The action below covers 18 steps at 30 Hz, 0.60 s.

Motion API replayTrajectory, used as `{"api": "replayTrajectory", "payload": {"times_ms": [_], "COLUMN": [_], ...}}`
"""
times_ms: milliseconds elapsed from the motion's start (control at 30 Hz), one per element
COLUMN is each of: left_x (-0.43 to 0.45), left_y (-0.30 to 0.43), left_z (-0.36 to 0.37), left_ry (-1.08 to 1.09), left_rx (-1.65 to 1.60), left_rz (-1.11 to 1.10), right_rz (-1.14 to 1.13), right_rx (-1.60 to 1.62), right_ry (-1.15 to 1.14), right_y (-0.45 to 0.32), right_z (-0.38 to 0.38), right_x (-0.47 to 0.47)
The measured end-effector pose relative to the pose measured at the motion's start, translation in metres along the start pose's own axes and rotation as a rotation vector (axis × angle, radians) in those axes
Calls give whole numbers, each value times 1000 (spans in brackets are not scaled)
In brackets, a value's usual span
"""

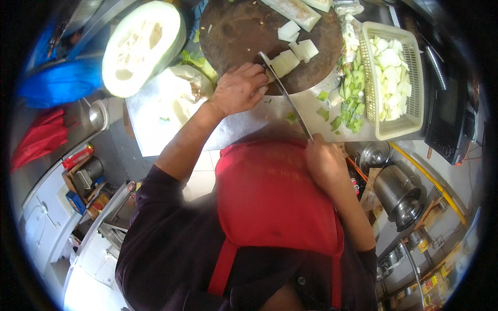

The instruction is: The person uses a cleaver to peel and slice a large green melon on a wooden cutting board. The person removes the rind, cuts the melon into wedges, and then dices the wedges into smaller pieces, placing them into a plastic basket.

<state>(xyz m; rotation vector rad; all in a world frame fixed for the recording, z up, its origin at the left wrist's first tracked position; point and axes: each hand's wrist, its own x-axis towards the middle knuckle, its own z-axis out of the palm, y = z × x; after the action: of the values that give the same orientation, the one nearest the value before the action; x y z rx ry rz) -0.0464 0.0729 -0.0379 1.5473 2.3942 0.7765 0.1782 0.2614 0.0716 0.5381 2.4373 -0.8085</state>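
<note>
My right hand [326, 161] grips the handle of a long-bladed knife [290, 101], close in front of the red apron. The blade reaches up over the near edge of a round wooden chopping board [237, 35]. Just left of the blade, the curled fingers of my left hand [243, 87] press on a piece of pale melon that they mostly hide. Right of the blade lies a cut melon chunk [286, 63], with more cut pieces [304, 49] beyond it. A long melon strip [297, 13] rests at the board's far side.
A halved winter melon [142, 48] stands at left, with another melon piece [183, 91] nearer me. A plastic basket [418, 85] at right holds cut melon pieces [391, 77]. Green peelings [352, 101] lie between board and basket on the metal table [241, 130]. Steel pots [397, 190] stand lower right.
</note>
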Motion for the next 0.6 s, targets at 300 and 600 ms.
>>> {"api": "replayTrajectory", "payload": {"times_ms": [300,600], "left_x": [-12,-17], "left_y": [0,1], "left_z": [-3,-4], "left_ry": [7,-33], "left_rx": [-32,-46], "left_rz": [-49,-69], "right_rz": [-34,-97], "right_rx": [14,-50], "right_ry": [72,95], "right_y": [17,-12], "right_z": [4,-6], "right_x": [24,-9]}}
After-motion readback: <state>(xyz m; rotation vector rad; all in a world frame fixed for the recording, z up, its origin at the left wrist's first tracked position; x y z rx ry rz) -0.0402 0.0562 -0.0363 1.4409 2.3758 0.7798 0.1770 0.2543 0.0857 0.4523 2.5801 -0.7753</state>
